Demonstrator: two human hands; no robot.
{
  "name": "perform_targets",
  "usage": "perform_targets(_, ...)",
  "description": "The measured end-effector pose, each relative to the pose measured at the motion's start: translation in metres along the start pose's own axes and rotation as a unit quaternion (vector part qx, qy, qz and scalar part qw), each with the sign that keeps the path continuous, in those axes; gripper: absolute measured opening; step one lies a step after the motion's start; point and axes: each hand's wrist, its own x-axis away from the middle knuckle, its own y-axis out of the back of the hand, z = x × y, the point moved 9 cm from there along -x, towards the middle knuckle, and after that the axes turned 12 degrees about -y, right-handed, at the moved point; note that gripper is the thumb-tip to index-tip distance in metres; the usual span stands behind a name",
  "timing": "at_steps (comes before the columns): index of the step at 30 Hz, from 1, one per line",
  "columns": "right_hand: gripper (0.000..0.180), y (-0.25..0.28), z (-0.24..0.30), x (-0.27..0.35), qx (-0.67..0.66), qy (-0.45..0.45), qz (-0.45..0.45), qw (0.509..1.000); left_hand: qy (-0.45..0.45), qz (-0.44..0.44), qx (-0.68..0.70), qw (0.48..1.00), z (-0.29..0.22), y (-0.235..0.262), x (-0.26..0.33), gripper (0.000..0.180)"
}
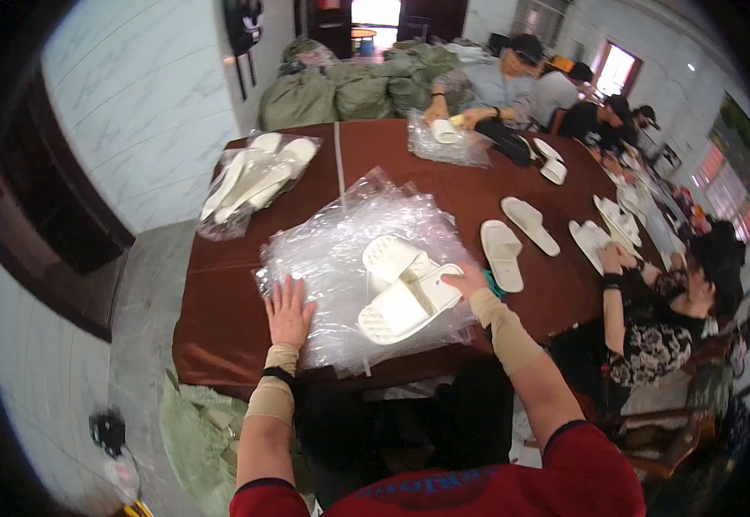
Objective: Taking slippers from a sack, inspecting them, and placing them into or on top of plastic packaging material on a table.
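Slippers (405,293): white pair, stacked on bag pile (332,250) mid-desk (220,327); likely light, springy foam, best gripped at the strap; right hand (465,280) closed on upper slipper's edge; left hand (289,312) flat, open, pressing slick bags left of slippers.

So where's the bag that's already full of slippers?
In the head view, the filled bag of white slippers lies at the table's far left corner, beyond the left hand and the pile of clear bags.
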Motion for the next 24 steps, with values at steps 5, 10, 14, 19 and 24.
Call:
perform_targets(5, 0.038, 0.135, -0.085, -0.023, -0.271, -0.163, -0.114, 0.942, 0.011, 0.003, 0.007, 1.000, -0.017, -0.006, 0.001, 0.059)
perform_targets(10, 0.051, 0.220, -0.076, -0.011, -0.437, -0.169, -0.184, 0.864, 0.008, 0.011, 0.016, 1.000, -0.019, -0.001, -0.004, 0.058)
perform_targets(14, 0.056, 0.220, -0.019, 0.023, 0.005, 0.120, -0.464, 0.878, -0.013, -0.005, 0.028, 1.000, -0.028, 0.002, -0.018, 0.058)
perform_targets(19, 0.057, -0.022, 0.087, 0.079, 0.273, 0.323, -0.053, 0.905, 0.017, 0.000, 0.067, 0.998, 0.001, -0.005, 0.005, 0.057)
perform_targets(24, 0.061, -0.085, 0.012, 0.051, 0.365, 0.227, 0.121, 0.895, 0.074, -0.226, 0.385, 0.892, 0.040, 0.088, 0.034, 0.030)
